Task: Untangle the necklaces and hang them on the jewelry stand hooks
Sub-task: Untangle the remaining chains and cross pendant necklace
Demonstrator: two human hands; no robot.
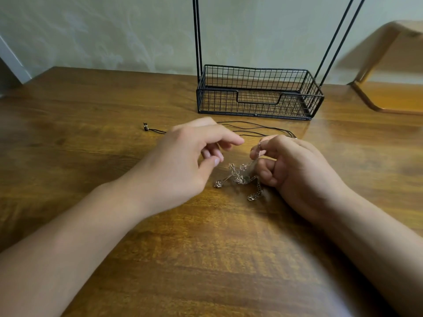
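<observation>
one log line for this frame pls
phase: untangling | right hand: pinches metal chain necklace | left hand: beside it, holding nothing visible | black cord necklace: on table | jewelry stand: nothing hung in view

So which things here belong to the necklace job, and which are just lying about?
Job:
- chain necklace, pinched by the right hand
- black cord necklace, on the table
- jewelry stand, hooks out of view
- left hand, open

Lying about:
- wooden table
- wooden chair

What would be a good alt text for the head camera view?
The right hand pinches a tangled gold chain necklace above a wooden table; the left hand hovers beside it. Behind lie a black cord necklace and a wire jewelry stand.
</observation>
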